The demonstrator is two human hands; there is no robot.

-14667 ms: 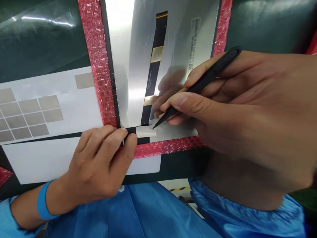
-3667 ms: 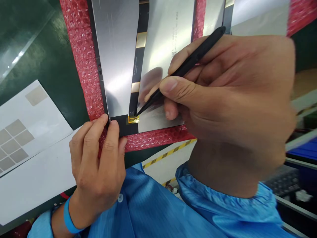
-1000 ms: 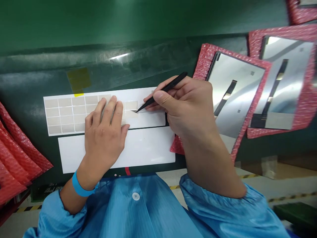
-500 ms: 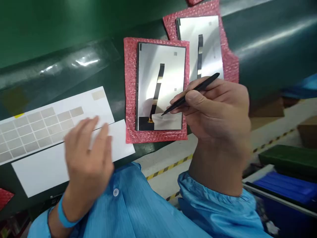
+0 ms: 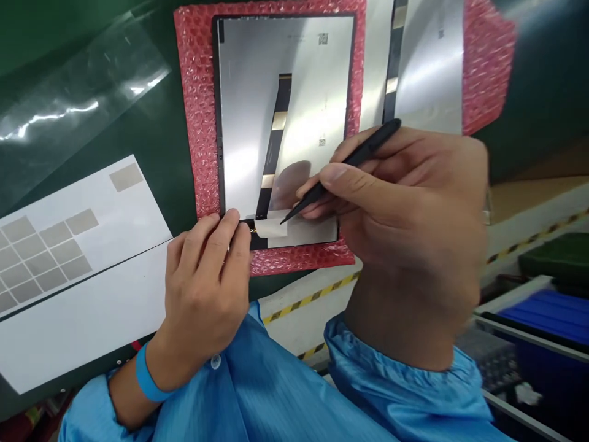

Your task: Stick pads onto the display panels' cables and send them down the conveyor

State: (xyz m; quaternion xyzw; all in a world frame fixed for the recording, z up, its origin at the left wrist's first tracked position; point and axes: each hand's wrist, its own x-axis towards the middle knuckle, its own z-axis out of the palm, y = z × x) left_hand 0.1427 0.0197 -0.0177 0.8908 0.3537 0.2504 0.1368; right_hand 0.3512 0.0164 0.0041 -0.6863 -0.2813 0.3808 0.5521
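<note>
A flat display panel (image 5: 313, 98) with a silvery back lies on pink bubble wrap (image 5: 196, 110). A dark flex cable (image 5: 271, 153) runs down its middle. My right hand (image 5: 405, 209) grips slim black tweezers (image 5: 340, 166), pointed down-left. Their tip touches a small pale sticker (image 5: 269, 229) by the panel's lower edge, over the foot of the cable. Whether the tip pinches the sticker cannot be made out. My left hand (image 5: 209, 276) is open, its extended fingertips resting at the panel's lower left corner and partly hiding it.
At the left lies a white sheet with grey rectangular stickers (image 5: 59, 252), beside a plain white strip (image 5: 92, 325). Clear plastic film (image 5: 83, 110) lies behind them. Another silvery panel (image 5: 430, 67) on pink wrap is at the right. A blue bin (image 5: 547, 319) stands lower right.
My left hand has moved right, from above the white sheets to the panel's corner. My view has come closer to the panel. The tweezers' tip and pale sticker are now nearer the cable's foot.
</note>
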